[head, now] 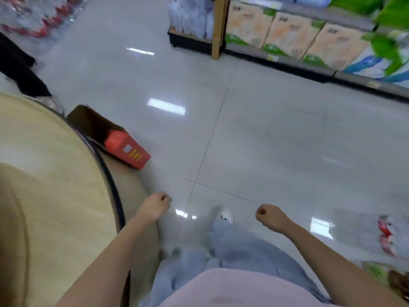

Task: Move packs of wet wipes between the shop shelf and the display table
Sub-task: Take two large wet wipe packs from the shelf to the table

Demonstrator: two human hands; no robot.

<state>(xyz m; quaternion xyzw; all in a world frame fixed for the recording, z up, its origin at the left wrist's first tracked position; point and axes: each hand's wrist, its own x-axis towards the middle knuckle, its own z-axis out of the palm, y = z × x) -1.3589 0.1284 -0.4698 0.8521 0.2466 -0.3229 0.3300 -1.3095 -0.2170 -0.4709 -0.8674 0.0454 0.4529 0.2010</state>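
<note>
My left hand point(155, 206) is low beside the rim of the round beige display table point(55, 173), its fingers curled and holding nothing. My right hand point(271, 218) is out over the floor, curled into a fist, also with nothing in it. The shop shelf point(309, 65) runs along the top right, stocked with beige-and-green packs point(290, 38) and blue-and-white packs point(365, 63). The picture is blurred, so I cannot tell which of them are wet wipes. No pack is visible on the part of the table that shows.
An open cardboard carton point(88, 122) with a red box point(127, 149) lies on the floor against the table. A person in dark clothes point(20, 69) stands at the far left. Red-and-white packs point(387, 235) sit low right. Glossy tiled floor point(243, 129) spreads between table and shelf.
</note>
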